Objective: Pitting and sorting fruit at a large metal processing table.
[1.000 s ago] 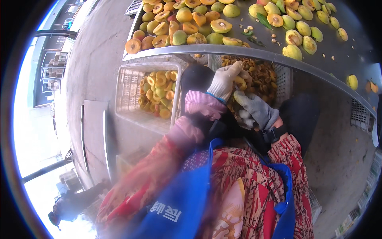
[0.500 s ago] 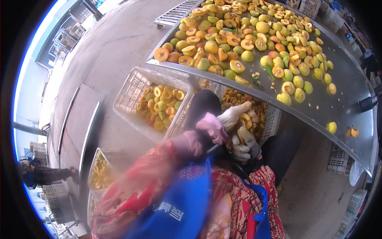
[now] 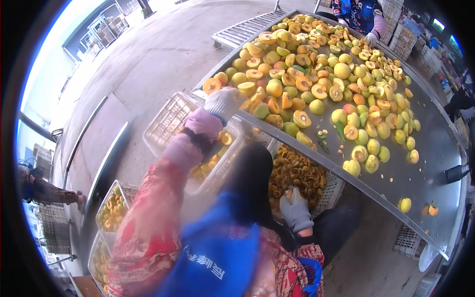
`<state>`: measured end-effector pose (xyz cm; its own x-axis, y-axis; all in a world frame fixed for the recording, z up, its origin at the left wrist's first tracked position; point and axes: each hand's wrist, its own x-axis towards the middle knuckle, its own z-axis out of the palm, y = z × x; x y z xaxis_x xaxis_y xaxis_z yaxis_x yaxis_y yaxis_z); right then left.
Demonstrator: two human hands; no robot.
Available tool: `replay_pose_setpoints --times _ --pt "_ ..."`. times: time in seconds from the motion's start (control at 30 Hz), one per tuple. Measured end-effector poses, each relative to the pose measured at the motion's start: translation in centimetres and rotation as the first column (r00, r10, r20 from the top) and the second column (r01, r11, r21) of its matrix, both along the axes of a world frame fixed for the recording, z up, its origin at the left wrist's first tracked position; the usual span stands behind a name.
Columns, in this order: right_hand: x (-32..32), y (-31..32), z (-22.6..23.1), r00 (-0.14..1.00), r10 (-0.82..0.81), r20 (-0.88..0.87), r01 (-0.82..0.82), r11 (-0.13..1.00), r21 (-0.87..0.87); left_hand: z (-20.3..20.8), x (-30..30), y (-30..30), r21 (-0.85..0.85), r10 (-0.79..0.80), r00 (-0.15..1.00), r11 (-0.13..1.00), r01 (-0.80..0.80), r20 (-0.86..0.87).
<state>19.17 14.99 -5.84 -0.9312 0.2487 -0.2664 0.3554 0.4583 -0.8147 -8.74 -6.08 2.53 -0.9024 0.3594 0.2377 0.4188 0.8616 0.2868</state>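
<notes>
My left hand [image 3: 224, 103], in a pale knit glove, is at the table's near left corner, against the pile of yellow stone fruit halves [image 3: 254, 74]. Its fingertips are hidden, so I cannot see whether it grips one. Lower down, my right hand [image 3: 295, 210], in a grey-white glove, is over a crate of brownish-orange fruit scraps [image 3: 298, 171]. The fingers there are curled closed, and what they hold, if anything, is hidden. Under my left forearm stands a pale plastic crate [image 3: 166, 121] with yellow fruit halves inside.
The metal table [image 3: 316, 144] has a raised rim and carries whole and halved fruit. Across it, a person's gloved hand [image 3: 370, 39] touches the fruit. More fruit-filled crates [image 3: 115, 210] stand at lower left. A roller conveyor [image 3: 245, 30] is beyond the far left corner.
My hands were together over the scrap crate with a fruit half; now they are apart. The left has moved up to the table's fruit. The right has stayed low. The view has shifted, revealing another person.
</notes>
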Motion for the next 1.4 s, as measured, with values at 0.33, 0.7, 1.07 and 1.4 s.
replay_pose_setpoints --times 0.33,0.7,1.07,1.4 --pt "-1.2 0.1 -1.1 0.995 0.102 0.016 -0.102 0.995 0.004 0.5 -13.0 12.4 -0.197 0.147 0.831 0.979 -0.046 0.536" --pt "-1.8 -0.1 -0.3 0.98 0.096 -0.176 -0.118 0.986 -0.121 0.1 -6.3 21.2 -0.06 -0.349 0.683 0.865 0.498 0.641" --pt "-1.6 2.5 1.6 0.964 0.109 -0.244 -0.119 0.992 -0.027 -0.9 -6.1 32.2 -0.061 -0.7 0.653 0.667 0.742 0.29" --pt "0.4 1.3 -1.3 0.936 -0.074 -0.344 -0.021 0.965 -0.263 1.3 0.3 28.7 0.09 -0.559 0.812 0.829 0.552 0.167"
